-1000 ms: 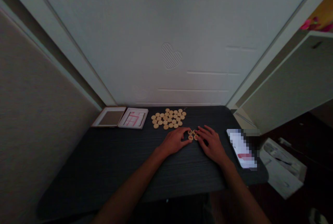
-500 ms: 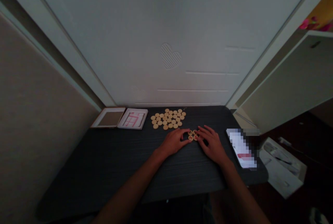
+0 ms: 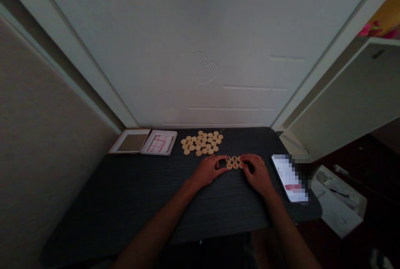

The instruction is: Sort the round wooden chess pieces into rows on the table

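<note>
Two short rows of three round wooden Chinese chess pieces (image 3: 235, 162), marked side up, lie on the dark tabletop (image 3: 150, 202). At their left end, my left hand (image 3: 208, 170) curves its thumb and forefinger around the outer pieces, touching them at the far and near edges. My right hand (image 3: 255, 172) closes on the right end, its fingers partly covering the last two pieces. Farther back, a loose cluster of plain-looking wooden discs (image 3: 204, 139) is spread out, with no marks visible on them.
An open flat box (image 3: 171, 152) with a pink-lined sheet inside lies at the table's back left. On the right rests a lit phone (image 3: 286, 177), partly blurred. A white panel (image 3: 203, 98) rises behind the table. Beyond the right edge is an open white carton (image 3: 340, 215).
My right hand has shifted slightly right and its fingers have drawn in. Two more pieces now show at the right end of the rows. My left hand has stayed in place.
</note>
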`<state>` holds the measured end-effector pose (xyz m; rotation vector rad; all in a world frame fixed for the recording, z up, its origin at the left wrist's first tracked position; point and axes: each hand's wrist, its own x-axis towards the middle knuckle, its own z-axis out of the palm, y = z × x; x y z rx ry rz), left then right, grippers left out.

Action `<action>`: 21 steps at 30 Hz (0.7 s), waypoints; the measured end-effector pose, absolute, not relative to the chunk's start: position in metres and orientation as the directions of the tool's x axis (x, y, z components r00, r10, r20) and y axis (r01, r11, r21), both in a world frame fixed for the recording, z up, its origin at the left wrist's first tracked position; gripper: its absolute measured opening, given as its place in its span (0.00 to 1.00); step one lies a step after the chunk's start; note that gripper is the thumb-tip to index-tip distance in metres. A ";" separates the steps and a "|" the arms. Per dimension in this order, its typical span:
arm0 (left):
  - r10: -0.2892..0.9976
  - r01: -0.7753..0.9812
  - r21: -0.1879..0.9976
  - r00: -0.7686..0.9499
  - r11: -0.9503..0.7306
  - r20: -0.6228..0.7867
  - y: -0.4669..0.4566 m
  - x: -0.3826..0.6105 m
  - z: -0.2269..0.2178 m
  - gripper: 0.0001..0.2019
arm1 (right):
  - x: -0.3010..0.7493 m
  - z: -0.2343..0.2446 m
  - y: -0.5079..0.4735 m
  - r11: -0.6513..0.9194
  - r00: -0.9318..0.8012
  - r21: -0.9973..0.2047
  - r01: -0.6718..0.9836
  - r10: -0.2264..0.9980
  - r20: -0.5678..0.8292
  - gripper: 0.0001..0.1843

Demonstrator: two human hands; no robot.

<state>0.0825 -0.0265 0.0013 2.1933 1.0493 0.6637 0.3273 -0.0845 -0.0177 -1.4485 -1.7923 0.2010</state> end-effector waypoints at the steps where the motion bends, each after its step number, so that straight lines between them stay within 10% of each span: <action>1: 0.810 0.503 0.707 0.560 -0.498 0.173 -0.026 0.083 0.001 0.22 | 0.327 -0.017 -0.084 0.328 -0.022 -0.572 0.752 0.880 0.475 0.13; 21: 0.813 0.514 0.695 0.553 -0.503 0.179 -0.027 0.083 0.000 0.21 | 0.326 -0.014 -0.086 0.350 -0.027 -0.560 0.751 0.864 0.503 0.12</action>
